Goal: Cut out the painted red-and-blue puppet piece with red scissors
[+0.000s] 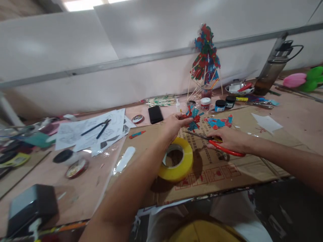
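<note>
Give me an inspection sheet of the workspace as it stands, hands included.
Surface: cardboard sheet with red printing, lying on a pinkish table.
Job's things: red-and-blue piece in hand; red-handled scissors, blades towards it; another painted piece lies on the cardboard.
Clutter: yellow tape roll, partly behind the left forearm; phone; pliers on paper sheets; paint jars.
Hands: left hand pinches the red-and-blue piece; right hand grips the scissors.
Cables: nothing seen.
Surroundings: white wall panel behind; bottle at far right; painted pieces on sticks standing upright.
</note>
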Motion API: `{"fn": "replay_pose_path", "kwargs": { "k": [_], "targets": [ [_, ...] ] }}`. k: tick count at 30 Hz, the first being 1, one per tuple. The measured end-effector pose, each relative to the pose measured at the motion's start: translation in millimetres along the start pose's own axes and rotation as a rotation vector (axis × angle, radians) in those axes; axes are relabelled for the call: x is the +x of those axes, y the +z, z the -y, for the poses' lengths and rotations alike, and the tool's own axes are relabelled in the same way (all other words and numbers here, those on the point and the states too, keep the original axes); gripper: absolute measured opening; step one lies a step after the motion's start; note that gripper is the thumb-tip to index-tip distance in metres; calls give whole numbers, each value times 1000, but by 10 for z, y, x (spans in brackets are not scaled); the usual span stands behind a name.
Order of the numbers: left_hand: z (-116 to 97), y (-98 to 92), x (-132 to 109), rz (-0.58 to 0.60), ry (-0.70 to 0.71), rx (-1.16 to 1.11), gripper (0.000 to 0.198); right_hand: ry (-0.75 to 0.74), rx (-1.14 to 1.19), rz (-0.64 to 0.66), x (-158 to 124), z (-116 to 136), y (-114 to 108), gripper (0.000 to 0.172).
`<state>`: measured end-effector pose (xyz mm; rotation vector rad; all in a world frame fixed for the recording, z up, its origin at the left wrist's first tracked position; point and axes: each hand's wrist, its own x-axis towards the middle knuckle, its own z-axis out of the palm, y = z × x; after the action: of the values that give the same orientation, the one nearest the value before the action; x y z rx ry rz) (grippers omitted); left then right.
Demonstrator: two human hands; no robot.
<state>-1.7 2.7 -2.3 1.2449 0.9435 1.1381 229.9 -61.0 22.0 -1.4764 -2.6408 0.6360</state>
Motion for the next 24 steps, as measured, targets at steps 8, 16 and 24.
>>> {"fn": "replay_pose_path", "kwargs": {
  "k": [8,16,24],
  "targets": [
    [44,-39,5,-75,8,53,20,-28,23,9,47,61,2,41],
    [-12,-23,26,-112,13,-92,21,-68,77,-14,57,41,34,31],
    [-120,-28,10,-212,29,-327,21,33,-219,-93,-58,-146,157,27]
  ]
}}
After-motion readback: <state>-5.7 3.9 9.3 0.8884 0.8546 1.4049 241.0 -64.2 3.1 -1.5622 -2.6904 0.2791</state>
